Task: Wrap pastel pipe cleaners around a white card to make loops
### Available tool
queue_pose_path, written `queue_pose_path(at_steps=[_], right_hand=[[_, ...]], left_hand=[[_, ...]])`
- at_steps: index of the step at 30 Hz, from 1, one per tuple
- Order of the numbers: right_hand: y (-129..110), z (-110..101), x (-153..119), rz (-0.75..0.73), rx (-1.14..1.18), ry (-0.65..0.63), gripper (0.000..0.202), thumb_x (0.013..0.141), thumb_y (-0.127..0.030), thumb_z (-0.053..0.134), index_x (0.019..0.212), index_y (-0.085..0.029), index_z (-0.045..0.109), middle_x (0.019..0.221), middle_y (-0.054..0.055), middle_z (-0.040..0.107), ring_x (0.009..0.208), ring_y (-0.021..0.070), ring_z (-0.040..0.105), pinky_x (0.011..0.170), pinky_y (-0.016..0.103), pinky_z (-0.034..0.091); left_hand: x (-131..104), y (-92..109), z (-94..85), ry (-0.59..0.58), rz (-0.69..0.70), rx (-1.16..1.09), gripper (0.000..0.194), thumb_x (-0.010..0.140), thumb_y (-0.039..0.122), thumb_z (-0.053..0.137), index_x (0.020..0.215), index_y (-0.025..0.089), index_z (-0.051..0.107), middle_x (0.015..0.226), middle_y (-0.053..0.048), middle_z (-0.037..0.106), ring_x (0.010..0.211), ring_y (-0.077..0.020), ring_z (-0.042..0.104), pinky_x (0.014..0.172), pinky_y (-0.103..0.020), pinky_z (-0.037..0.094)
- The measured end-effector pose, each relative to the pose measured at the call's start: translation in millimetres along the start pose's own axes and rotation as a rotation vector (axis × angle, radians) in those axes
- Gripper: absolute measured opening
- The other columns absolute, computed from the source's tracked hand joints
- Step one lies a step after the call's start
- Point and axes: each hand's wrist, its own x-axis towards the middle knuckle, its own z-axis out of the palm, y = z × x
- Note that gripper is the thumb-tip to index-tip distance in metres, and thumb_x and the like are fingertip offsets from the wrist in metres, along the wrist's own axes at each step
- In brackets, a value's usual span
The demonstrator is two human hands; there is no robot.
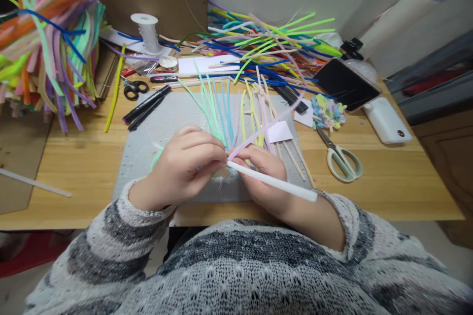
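Note:
My left hand (pixel 188 162) is closed, its thumb and fingertips pinched together over the grey mat. My right hand (pixel 264 170) is closed too, its fingertips meeting the left's. Out of this pinch a lilac pipe cleaner (pixel 254 134) slants up to the right. A straight white strip, much like a pipe cleaner (pixel 275 180), runs from the same spot across my right hand and wrist. The exact join is hidden by my fingers. Mint green pipe cleaners (pixel 209 108) lie just beyond my hands, with blue (pixel 222 108) and yellow pipe cleaners (pixel 254 108) beside them.
A large bundle of coloured pipe cleaners (pixel 44 34) stands at left; a loose heap (pixel 266 39) lies behind. Around the cutting mat (pixel 133 157) are black scissors (pixel 135 89), markers (pixel 148 106), a wire spool (pixel 149 34), green-handled scissors (pixel 343 163), a phone (pixel 347 83) and wooden sticks (pixel 295 162).

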Motion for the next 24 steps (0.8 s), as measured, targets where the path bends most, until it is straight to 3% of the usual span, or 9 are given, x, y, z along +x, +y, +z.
queue_pose_path(at_steps=[4,7,12,18,24], right_hand=[[2,4,0,0.054,0.070,0.098,0.001,0.083,-0.020,0.061,0.084,-0.020,0.062,0.080,0.001,0.066,0.077,0.0116,0.062,0.072,0.028,0.050],[5,4,0,0.006,0.012,0.075,0.007,0.083,-0.017,0.060,0.087,-0.021,0.064,0.085,0.002,0.068,0.082,0.0126,0.063,0.076,0.030,0.051],[11,7,-2,-0.096,-0.064,0.052,0.014,0.084,-0.015,0.057,0.092,-0.024,0.064,0.091,0.001,0.072,0.089,0.0137,0.065,0.096,0.040,0.046],[15,9,-6,-0.149,-0.156,0.023,0.019,0.084,-0.011,0.054,0.094,-0.023,0.064,0.094,0.002,0.072,0.091,0.0133,0.066,0.104,0.045,0.040],[12,9,-8,-0.090,-0.187,-0.047,0.021,0.085,-0.012,0.053,0.093,-0.024,0.067,0.090,0.000,0.072,0.089,0.0136,0.067,0.102,0.043,0.041]], left_hand=[[-1,-1,5.0,0.023,0.037,0.051,0.010,0.083,0.009,0.052,0.082,0.017,0.058,0.079,-0.003,0.066,0.074,-0.0142,0.059,0.075,-0.031,0.041],[0,-2,7.6,0.035,0.043,0.076,0.008,0.082,0.009,0.054,0.081,0.016,0.058,0.080,-0.003,0.067,0.074,-0.0145,0.060,0.074,-0.032,0.041],[0,-3,8.3,0.016,-0.004,0.060,0.008,0.083,0.008,0.053,0.082,0.015,0.058,0.082,-0.004,0.067,0.077,-0.0148,0.060,0.076,-0.032,0.042],[0,-6,8.1,-0.048,-0.139,-0.032,0.008,0.083,0.009,0.055,0.081,0.015,0.060,0.080,-0.003,0.066,0.080,-0.0145,0.060,0.077,-0.030,0.043],[0,-10,8.9,-0.111,-0.363,-0.230,0.005,0.082,0.014,0.061,0.077,0.016,0.062,0.077,0.000,0.065,0.075,-0.0113,0.060,0.073,-0.024,0.044]])
